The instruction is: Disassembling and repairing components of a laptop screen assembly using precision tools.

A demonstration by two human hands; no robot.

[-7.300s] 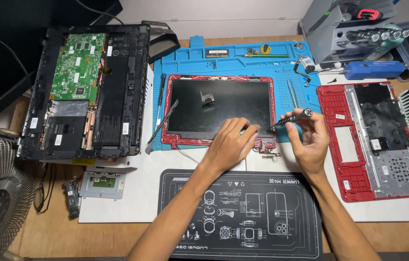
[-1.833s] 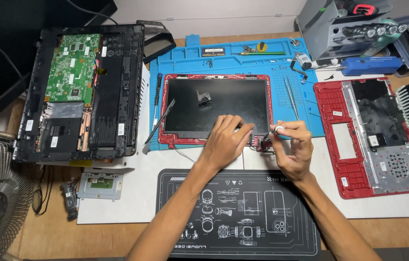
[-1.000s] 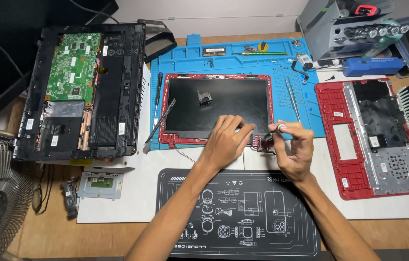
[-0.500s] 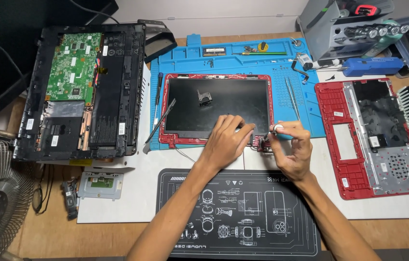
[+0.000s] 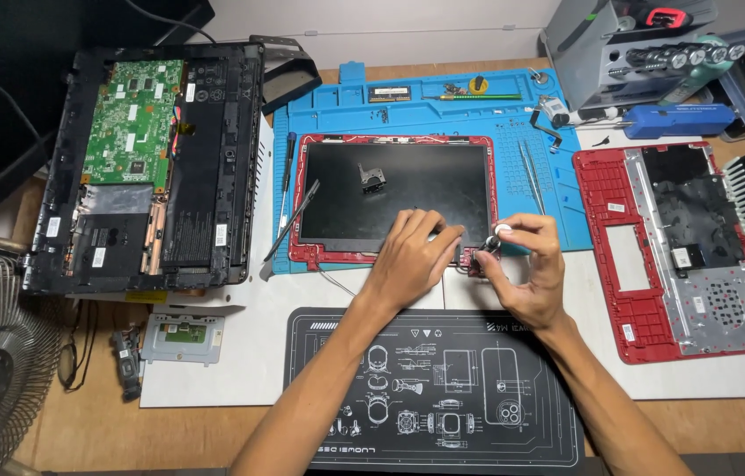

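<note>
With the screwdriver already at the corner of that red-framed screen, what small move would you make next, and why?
Probably keep turning the screwdriver: the right hand pinches it upright over the hinge corner of the red-framed screen, and the left hand braces the frame beside it.

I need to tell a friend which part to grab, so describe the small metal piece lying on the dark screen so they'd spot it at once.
Start at the blue work mat in the middle of the desk and find the red-framed screen panel on it. The small grey metal bracket sits alone on the dark glass, above the left hand. It is the only loose piece on the glass.
</note>
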